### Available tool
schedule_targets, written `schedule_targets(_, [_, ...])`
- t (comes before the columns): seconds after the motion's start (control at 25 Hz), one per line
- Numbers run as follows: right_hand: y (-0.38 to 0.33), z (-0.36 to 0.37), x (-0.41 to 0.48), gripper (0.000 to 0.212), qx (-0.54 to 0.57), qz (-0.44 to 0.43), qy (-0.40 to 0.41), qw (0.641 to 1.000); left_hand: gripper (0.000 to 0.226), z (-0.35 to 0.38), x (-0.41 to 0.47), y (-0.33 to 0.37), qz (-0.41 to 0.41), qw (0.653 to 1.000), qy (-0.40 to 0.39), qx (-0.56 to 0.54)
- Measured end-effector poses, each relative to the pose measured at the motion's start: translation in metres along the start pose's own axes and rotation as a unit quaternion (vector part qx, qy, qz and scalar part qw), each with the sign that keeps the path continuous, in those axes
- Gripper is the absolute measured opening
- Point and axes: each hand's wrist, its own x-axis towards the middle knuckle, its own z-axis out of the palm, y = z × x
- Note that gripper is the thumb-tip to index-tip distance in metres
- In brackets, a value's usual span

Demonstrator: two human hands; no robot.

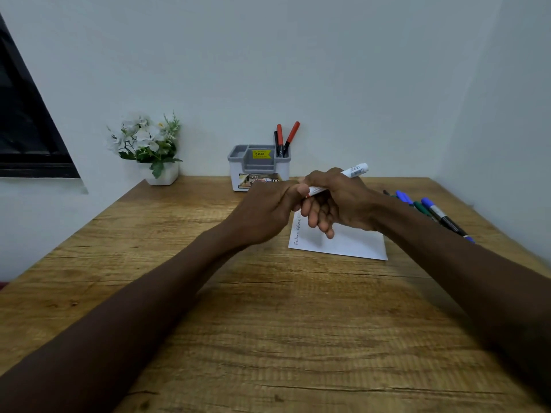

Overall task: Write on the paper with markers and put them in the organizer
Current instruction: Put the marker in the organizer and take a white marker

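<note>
Both hands meet in the air above the paper (351, 242), which lies right of the middle of the table (268, 323) and has a line of writing along its left edge. The right hand (346, 201) is wrapped round the white barrel of a marker (354, 170), whose tail end sticks up toward the far right. The left hand (265, 214) is curled onto the other end, thumb pressed along it. This looks like the cap coming off or going on, though I cannot tell which. Either way, a straight pull or push along the barrel works best, with the right hand holding firm. The tip and cap are hidden inside the left hand, and only a sliver of red shows. The organizer (259, 171) stands at the far edge with two red markers (290, 135) in its right-hand compartment. More loose markers (429, 208) lie near the right edge, partly behind the right forearm.
</note>
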Motion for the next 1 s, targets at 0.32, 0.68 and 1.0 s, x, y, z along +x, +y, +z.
schedule_targets(0.32, [-0.011, -0.046, -0.010, 0.048, 0.125, -0.093, 0.145, 0.977, 0.051, -0.026, -0.005, -0.024, -0.247, 0.909, -0.112, -0.316])
schedule_targets(0.68, [0.030, -0.017, -0.010, 0.039, 0.057, -0.014, 0.028, 0.998, 0.034, -0.010, -0.017, -0.026, -0.164, 0.955, -0.151, -0.194])
schedule_targets(1.0, [0.038, -0.008, -0.017, 0.019, -0.038, -0.056, 0.055, 0.996, 0.029, -0.006, -0.013, -0.030, -0.169, 0.949, -0.186, -0.188])
